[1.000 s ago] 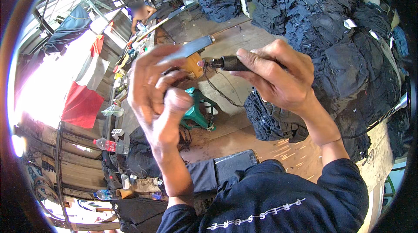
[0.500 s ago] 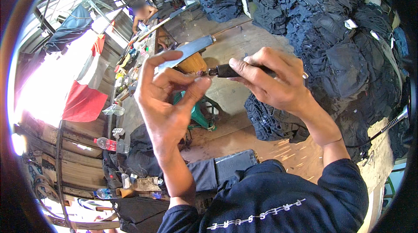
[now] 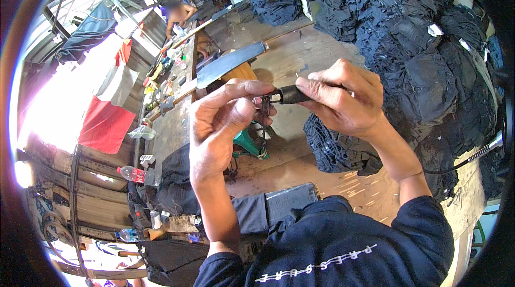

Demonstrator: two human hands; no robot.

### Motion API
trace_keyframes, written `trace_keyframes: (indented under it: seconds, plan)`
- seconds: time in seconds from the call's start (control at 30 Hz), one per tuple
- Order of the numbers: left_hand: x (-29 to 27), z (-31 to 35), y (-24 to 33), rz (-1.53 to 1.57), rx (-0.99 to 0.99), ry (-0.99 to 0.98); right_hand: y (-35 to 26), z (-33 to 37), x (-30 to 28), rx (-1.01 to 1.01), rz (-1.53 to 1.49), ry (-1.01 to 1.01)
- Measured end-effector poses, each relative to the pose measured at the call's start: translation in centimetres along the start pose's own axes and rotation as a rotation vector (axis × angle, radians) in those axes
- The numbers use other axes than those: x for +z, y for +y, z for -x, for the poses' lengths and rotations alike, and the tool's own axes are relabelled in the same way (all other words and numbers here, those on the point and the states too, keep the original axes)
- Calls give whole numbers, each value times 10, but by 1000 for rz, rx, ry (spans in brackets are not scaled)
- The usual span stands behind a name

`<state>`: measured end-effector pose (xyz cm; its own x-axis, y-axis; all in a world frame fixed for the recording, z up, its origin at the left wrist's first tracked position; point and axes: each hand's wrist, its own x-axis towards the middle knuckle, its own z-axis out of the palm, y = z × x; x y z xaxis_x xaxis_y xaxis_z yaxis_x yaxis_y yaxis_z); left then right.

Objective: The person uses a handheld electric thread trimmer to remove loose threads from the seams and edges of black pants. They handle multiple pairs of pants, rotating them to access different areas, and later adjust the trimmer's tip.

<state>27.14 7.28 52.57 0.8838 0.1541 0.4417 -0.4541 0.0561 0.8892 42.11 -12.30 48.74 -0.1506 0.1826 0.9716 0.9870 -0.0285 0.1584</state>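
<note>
My right hand (image 3: 348, 96) grips a slim tool with a black handle (image 3: 294, 95), raised in front of me and pointing left. Its left end is a narrow frame with an oblong opening. At that end, my left hand (image 3: 214, 131) is closed in a pinch, with the index finger reaching over to the frame. A small dark piece (image 3: 264, 105) shows at the left fingertips, too small to name. Beyond the hands lies a long dark-blue padded board (image 3: 230, 64) on a wooden support.
Heaped dark garments (image 3: 407, 45) fill the right side. A smaller folded stack (image 3: 335, 150) sits below my right hand. A cluttered bench (image 3: 179, 91) runs along the left, with a person (image 3: 179, 16) at its far end. A plastic bottle (image 3: 134, 174) lies at left; a green stool (image 3: 247, 142) stands behind my left hand.
My left hand has shifted right, its raised index finger coming down to the tool's end. The right hand has moved slightly right and down, and the tool's open frame now shows.
</note>
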Motion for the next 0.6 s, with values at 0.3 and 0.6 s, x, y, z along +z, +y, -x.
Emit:
trace_keyframes:
  seconds: [0.3, 0.6]
  plan:
    - [-9, -7, 3, -123, 46, -55, -2, -2, -4, 2, 2, 24]
    - [6, -8, 0, 61, 89, -161, -2, -3, -8, 11, -30, 46]
